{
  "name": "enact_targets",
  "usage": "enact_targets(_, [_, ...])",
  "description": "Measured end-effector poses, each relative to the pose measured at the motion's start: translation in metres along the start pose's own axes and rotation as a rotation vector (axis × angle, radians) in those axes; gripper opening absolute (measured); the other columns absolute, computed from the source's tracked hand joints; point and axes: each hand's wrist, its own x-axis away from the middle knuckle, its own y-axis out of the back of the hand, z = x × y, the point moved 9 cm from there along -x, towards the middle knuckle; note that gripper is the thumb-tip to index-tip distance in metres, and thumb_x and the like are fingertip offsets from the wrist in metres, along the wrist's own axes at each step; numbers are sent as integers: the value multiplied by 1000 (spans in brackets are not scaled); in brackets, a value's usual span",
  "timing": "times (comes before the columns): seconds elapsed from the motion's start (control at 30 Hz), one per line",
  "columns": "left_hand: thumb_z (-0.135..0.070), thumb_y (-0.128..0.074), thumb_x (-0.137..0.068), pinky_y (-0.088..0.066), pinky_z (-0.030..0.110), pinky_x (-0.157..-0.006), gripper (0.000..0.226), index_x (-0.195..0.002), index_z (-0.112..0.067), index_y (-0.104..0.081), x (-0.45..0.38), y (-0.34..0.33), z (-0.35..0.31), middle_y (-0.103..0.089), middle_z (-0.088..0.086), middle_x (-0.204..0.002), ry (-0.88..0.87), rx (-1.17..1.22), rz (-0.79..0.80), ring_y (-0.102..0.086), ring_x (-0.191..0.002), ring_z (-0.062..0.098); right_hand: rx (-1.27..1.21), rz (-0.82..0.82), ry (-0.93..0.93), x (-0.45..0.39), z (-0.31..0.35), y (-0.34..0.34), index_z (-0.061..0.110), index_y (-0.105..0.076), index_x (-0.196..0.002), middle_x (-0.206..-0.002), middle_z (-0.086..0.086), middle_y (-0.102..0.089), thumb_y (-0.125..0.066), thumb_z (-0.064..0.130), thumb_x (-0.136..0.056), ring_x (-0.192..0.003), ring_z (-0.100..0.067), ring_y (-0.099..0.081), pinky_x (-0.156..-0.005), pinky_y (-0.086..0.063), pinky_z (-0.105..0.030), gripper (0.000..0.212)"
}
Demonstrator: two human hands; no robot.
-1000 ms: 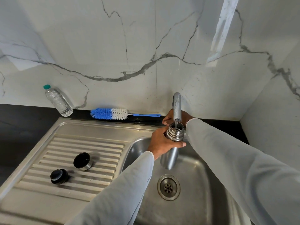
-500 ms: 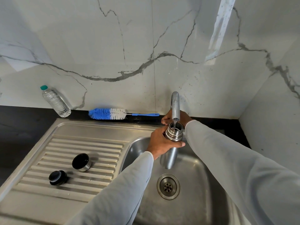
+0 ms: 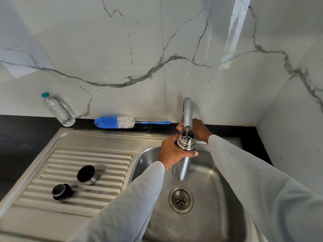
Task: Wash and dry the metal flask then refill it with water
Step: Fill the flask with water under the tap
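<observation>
Flask (image 3: 181, 169) unmoved in left hand (image 3: 172, 152)

No text, label, brand, number or sign can be read anywhere in this view. The clear plastic bottle with the green cap (image 3: 58, 110) carries no label that shows, and the shiny steel flask (image 3: 183, 155) has a plain body with no print on the side that faces the camera.
</observation>
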Motion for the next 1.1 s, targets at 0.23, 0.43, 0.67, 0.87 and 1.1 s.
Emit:
enact_targets(0.23, [-26,-102,-52,-57,22,-82,57,-103,-23,-77,-4,0,-1,-79,-8,-94,-20,-25,-3,-74,-88,5,-346,-80,10,38,-2,10,12,-77,-112,-91,8,-77,-70,14,-95,-83,2,-71,-76,-52,-13,19])
enact_targets(0.43, [-27,-101,-52,-57,22,-82,56,-102,-24,-77,-1,12,3,-79,-10,-93,3,-26,-19,-74,-88,4,-117,-278,-36,49,4,12,16,-75,-103,-96,-2,-76,-68,20,-95,-83,-14,-67,-77,-50,-25,11])
enact_targets(0.67, [-32,-100,-51,-58,26,-83,55,-101,-26,-76,12,59,8,-79,-12,-92,7,-33,-103,-74,-87,4,319,-442,-58,65,25,0,17,-56,-67,-69,-4,-65,-56,55,-92,-68,-31,-63,-62,-52,-35,45])
enact_targets(0.87, [-26,-98,-54,-60,36,-92,54,-104,-27,-76,20,115,11,-79,-12,-95,-33,-10,-146,-75,-91,7,358,-211,142,26,82,-65,24,-62,-88,-93,-2,-72,-57,35,-85,-89,-29,-67,-70,-53,-38,12])
enact_targets(1.1, [-25,-100,-57,-59,30,-88,55,-105,-26,-74,22,183,29,-79,-12,-96,-22,3,-185,-74,-89,5,593,-152,108,-70,113,-109,15,-50,-142,-135,-12,-56,-54,27,-99,-124,-34,-51,-100,-42,-44,45])
